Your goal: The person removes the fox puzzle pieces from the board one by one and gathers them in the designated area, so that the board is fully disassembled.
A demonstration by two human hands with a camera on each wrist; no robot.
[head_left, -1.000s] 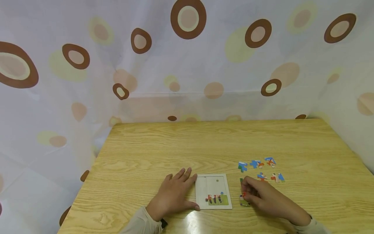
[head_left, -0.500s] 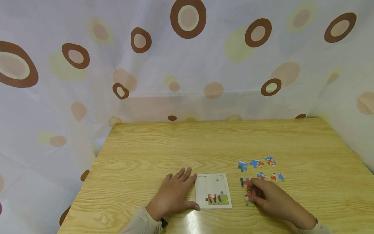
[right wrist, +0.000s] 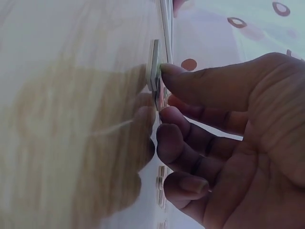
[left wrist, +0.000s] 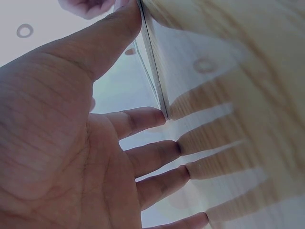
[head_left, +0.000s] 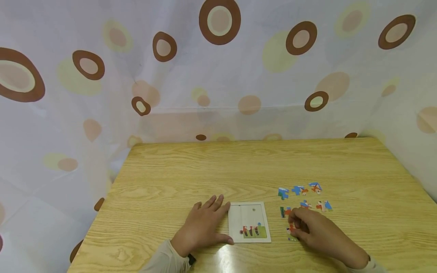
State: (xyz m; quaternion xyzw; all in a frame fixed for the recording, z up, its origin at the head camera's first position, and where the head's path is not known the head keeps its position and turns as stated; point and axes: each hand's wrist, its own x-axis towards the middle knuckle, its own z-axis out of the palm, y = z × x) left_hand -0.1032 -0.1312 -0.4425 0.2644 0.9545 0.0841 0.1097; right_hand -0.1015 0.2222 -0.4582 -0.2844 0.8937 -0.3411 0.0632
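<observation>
My left hand (head_left: 206,229) lies flat with spread fingers on the table, its thumb and index fingertips touching the left corners of a white puzzle tray (head_left: 233,223). Two or so joined puzzle pieces (head_left: 261,232) sit in the tray's lower right, showing red, white and green. To the right of the tray, my right hand (head_left: 312,231) pinches a red and green puzzle piece (head_left: 291,238) between thumb and fingers, at table level. That same piece (right wrist: 154,67) appears edge-on at the thumb in the right wrist view; its far part is hidden by the fingers.
Loose pieces lie behind the right hand: a blue and green puzzle piece (head_left: 283,193), a blue corner piece (head_left: 315,188), a dark green and red piece (head_left: 285,212) and several more. A patterned cloth (head_left: 218,76) hangs behind the wooden table (head_left: 170,170).
My right hand has shifted slightly right along with the pinched puzzle piece, uncovering the dark green and red piece behind it. The left hand and the tray have stayed put.
</observation>
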